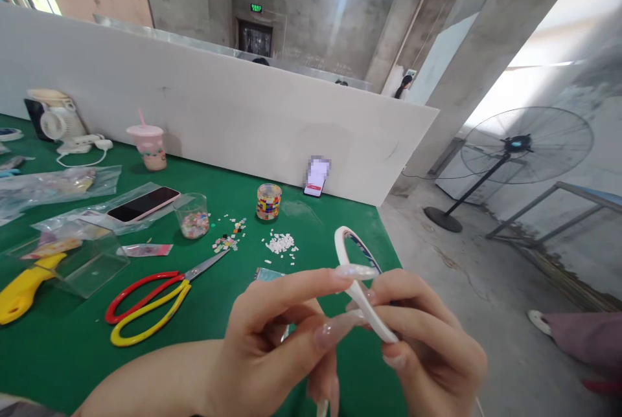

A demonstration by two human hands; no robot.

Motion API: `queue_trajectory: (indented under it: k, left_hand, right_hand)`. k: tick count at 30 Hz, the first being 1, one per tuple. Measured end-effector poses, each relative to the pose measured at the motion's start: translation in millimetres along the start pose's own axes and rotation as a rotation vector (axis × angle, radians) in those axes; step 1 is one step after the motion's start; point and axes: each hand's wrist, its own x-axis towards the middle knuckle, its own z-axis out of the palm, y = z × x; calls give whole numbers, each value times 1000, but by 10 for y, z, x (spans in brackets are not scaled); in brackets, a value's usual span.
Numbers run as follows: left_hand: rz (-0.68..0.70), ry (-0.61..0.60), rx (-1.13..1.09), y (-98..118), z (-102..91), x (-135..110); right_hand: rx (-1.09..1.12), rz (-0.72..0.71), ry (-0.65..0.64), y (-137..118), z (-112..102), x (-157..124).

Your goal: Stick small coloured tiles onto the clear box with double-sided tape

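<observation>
A narrow white roll of tape (pixel 341 243), with blue print on its inner ring, is held up over the front right of the table. My right hand (pixel 432 336) grips its lower right side between fingers and thumb. My left hand (pixel 284 326) is closed at the near side of the roll, index fingertip and thumb tip on its rim; whether a loose tape end is between them I cannot tell. Beyond the hands lie a pile of small white tiles (pixel 280 243) and a clear jar (pixel 269 202) covered in colourful tiles. A small packet (pixel 269 273) is partly hidden behind my left hand.
Red-and-yellow scissors (pixel 182 281) lie left of my hands. Farther left are a clear cup of tiles (pixel 195 223), a phone (pixel 144 204), a yellow-handled tool (pixel 24 287) and a pink drink cup (pixel 148 145). Another phone (pixel 316 177) leans on the white partition (pixel 233 119).
</observation>
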Motion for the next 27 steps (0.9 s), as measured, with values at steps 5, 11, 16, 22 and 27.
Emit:
queue_trajectory:
  k: [5, 11, 16, 22, 27]
  left_hand:
    - [-94, 67, -12, 98, -9, 43]
    - [-116, 187, -45, 107, -103, 190]
    - [-249, 158, -47, 125, -201, 257]
    - [-328, 154, -49, 113, -161, 278]
    - [-331, 157, -89, 82, -139, 258]
  right_hand:
    - [16, 106, -13, -18, -13, -41]
    - [100, 244, 7, -65, -73, -72]
    - [194, 313, -18, -93, -121, -99]
    - [223, 386, -34, -80, -117, -104]
    - [223, 406, -60, -51, -112, -76]
